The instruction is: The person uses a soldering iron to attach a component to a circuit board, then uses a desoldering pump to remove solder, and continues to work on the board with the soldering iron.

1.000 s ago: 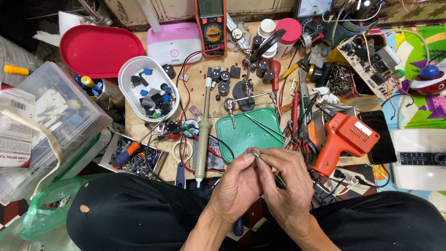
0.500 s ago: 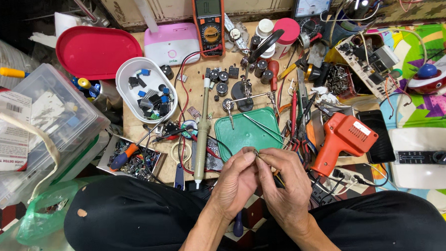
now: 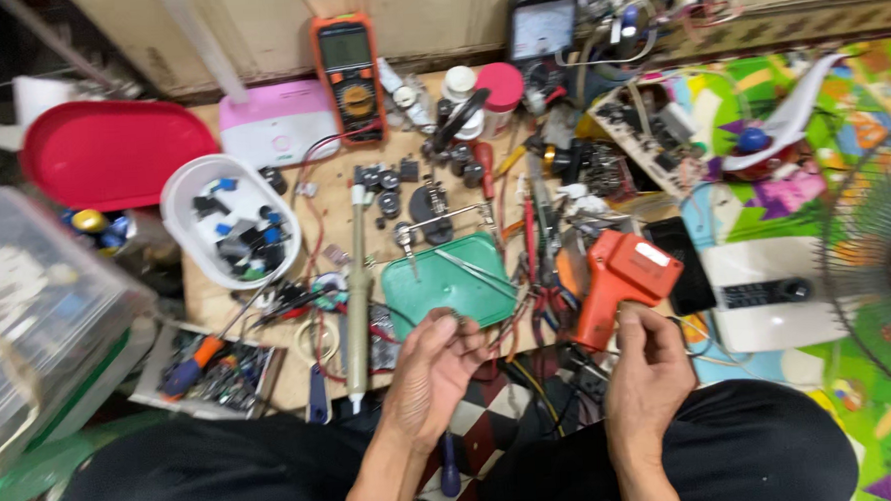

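We're sitting at the near edge of a low wooden board (image 3: 271, 383), legs in black trousers (image 3: 225, 481) across the bottom of the view. Clear plastic bin (image 3: 38, 318) off the board's left edge, fan grille (image 3: 882, 271) well off to the right on a colourful mat (image 3: 840, 103). Red oval lid (image 3: 111, 150) at the far left corner, pink-and-white box (image 3: 278, 123) just right of it. White tub (image 3: 227, 235) of small dark and blue parts near the left edge. Orange multimeter (image 3: 349, 64) upright at the far edge, a second meter (image 3: 543, 28) further right along it. Bare circuit board (image 3: 651, 131) at the far right corner. Green tray (image 3: 447, 280) mid-board near the front edge, tweezers (image 3: 476, 269) lying in it. Orange heat-gun-style tool (image 3: 617, 278) just right of the tray, grip pointing toward us. Long soldering iron (image 3: 355, 294) lies front-to-back left of the tray; orange-handled screwdriver (image 3: 195, 360) near the front left corner.

Our left hand (image 3: 431, 376) sits at the tray's near edge, fingers curled narrow, pinching a small dark component (image 3: 446, 319) at the fingertips; too small to identify. Our right hand (image 3: 649, 367) is apart from it, below the orange tool, fingers loosely curled, palm toward us; we can't tell if it holds anything.
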